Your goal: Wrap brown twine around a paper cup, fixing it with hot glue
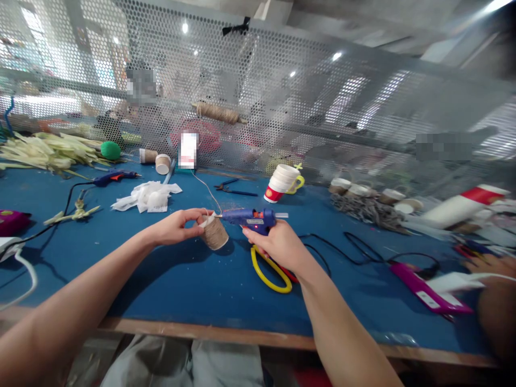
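My left hand (181,227) grips a small twine-wrapped cup (215,234) at its rim, tilted above the blue tabletop. A thin strand of twine (208,191) runs from the cup up toward a twine spool (217,113) on the mesh panel. Wrapped round the handle of a blue glue gun (252,218), my right hand (278,244) holds its nozzle against or very close to the cup's rim; I cannot tell if they touch. A clear glue stick (281,215) sticks out of the gun's rear. Below the right hand lie yellow-handled scissors (268,277), their blades hidden.
Blue pliers (237,188) and stacked paper cups (282,183) lie beyond my hands. At left are a second glue gun (115,177), white cloth pieces (149,196) and pale husks (48,150). Black cords and a purple power strip (427,287) occupy the right, near another person's hand (489,264).
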The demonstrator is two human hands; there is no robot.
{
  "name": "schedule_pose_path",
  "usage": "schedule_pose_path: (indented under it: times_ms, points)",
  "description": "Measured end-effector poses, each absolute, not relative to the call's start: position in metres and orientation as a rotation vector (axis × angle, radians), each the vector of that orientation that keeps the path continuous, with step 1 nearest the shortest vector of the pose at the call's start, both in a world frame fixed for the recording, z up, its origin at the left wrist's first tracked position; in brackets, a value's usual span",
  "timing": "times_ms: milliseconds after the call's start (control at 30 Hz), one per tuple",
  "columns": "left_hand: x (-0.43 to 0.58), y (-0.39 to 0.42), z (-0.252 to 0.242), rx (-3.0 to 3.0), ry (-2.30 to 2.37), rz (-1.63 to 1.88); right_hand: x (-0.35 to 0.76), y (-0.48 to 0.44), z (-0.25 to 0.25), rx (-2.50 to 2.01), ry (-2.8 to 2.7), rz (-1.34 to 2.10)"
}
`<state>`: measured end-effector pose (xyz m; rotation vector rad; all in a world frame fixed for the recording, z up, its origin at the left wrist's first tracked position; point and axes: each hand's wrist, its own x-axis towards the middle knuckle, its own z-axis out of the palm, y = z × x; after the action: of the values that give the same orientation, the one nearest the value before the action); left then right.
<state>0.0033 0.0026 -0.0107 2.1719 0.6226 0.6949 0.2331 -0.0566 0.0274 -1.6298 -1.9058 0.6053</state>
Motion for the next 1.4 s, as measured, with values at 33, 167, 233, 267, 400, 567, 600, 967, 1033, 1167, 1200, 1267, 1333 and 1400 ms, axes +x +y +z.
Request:
schedule_pose_path:
  times_ms: [33, 167, 233, 267, 400, 567, 600, 967, 1033, 1167, 1200, 1267, 1333, 1400]
  points:
    - [0.003, 0.003, -0.011, 2.170, 0.623, 0.695, 0.233, -0.057, 0.027, -1.636, -1.907, 0.591]
    - [0.003, 0.002, -0.010, 2.163, 0.641, 0.691, 0.231, -0.059, 0.030, -1.625, -1.927, 0.566]
    - [0.004, 0.002, -0.010, 2.158, 0.655, 0.689, 0.229, -0.061, 0.032, -1.614, -1.941, 0.537]
    - [0.004, 0.002, -0.010, 2.156, 0.664, 0.688, 0.228, -0.063, 0.034, -1.609, -1.947, 0.525]
    - [0.005, 0.001, -0.009, 2.149, 0.698, 0.683, 0.223, -0.066, 0.036, -1.604, -1.951, 0.548]
    - [0.005, -0.001, -0.008, 2.147, 0.702, 0.687, 0.219, -0.068, 0.034, -1.574, -1.999, 0.515]
    - [0.005, -0.001, -0.008, 2.145, 0.705, 0.688, 0.219, -0.068, 0.034, -1.566, -2.012, 0.502]
    - [0.003, 0.002, -0.009, 2.170, 0.632, 0.692, 0.228, -0.062, 0.033, -1.652, -1.872, 0.583]
    - [0.004, 0.001, -0.008, 2.164, 0.641, 0.691, 0.229, -0.059, 0.032, -1.664, -1.858, 0.597]
    - [0.004, 0.000, -0.007, 2.164, 0.652, 0.694, 0.229, -0.056, 0.031, -1.698, -1.820, 0.623]
    - [0.004, 0.000, -0.007, 2.169, 0.648, 0.694, 0.229, -0.056, 0.031, -1.708, -1.810, 0.627]
    - [0.004, 0.000, -0.007, 2.178, 0.643, 0.693, 0.228, -0.056, 0.031, -1.716, -1.802, 0.636]
    - [0.004, 0.000, -0.007, 2.182, 0.649, 0.691, 0.229, -0.056, 0.031, -1.713, -1.805, 0.647]
    - [0.004, 0.000, -0.007, 2.182, 0.662, 0.688, 0.230, -0.055, 0.031, -1.705, -1.810, 0.655]
